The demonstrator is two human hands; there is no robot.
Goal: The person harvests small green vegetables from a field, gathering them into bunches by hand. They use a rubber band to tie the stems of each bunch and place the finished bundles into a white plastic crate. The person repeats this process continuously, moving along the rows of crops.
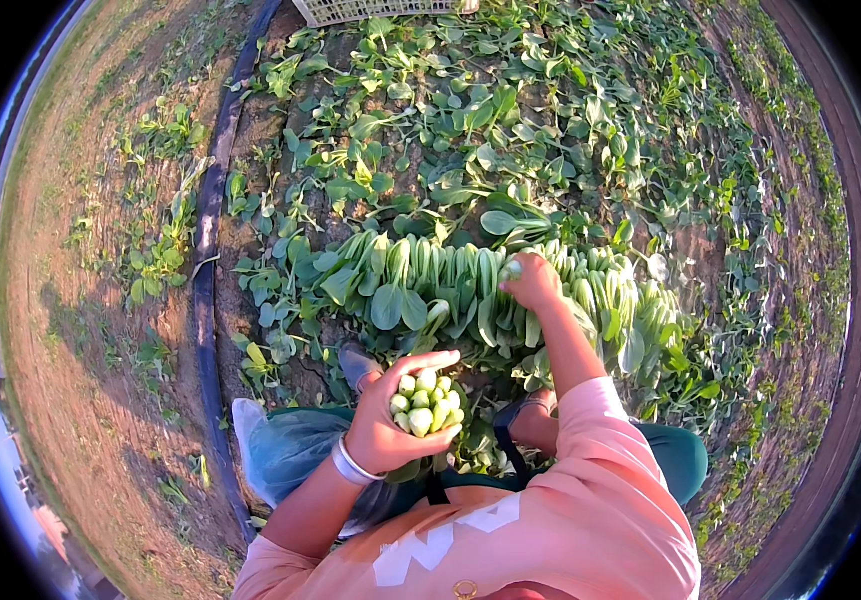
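My left hand point(400, 420) curves around a bunch of small pak choi point(424, 405), their pale, cut stem ends facing up. A white bangle circles that wrist. Beyond it, a long row of picked pak choi point(468, 274) lies across the ground, pale stems on the far side and green leaves towards me. My right hand point(531, 281) is at the middle of this row, its fingers closed on the pale base of a pak choi point(511, 270).
A dark irrigation hose point(209, 225) runs along the bed's left side. A white plastic crate point(370, 9) stands at the top edge. Loose leafy plants point(475, 112) cover the soil beyond the row. My shoes point(359, 364) flank the near ground; clear plastic sheeting point(288, 450) covers one knee.
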